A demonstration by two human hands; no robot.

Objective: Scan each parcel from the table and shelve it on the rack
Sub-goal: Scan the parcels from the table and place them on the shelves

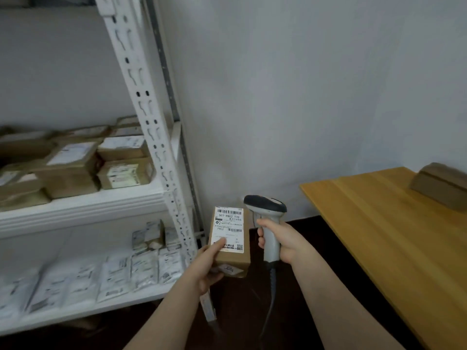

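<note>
Head view: the left hand (pixel 207 267) holds a small brown box (pixel 228 245) up in the air, between the rack (pixel 156 137) and the counter (pixel 379 223). Its thumb lies on the white label (the other fingers curl under the box). The right hand (pixel 280 242) is wrapped tight round the handle of a scanner (pixel 267 210), just beside the box. A second box (pixel 439 184) sits on the counter.

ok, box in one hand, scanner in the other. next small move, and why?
Probably turn the scanner onto the label: the right hand holds it beside the box, nose not facing the label, which the left hand holds facing the camera.
</note>
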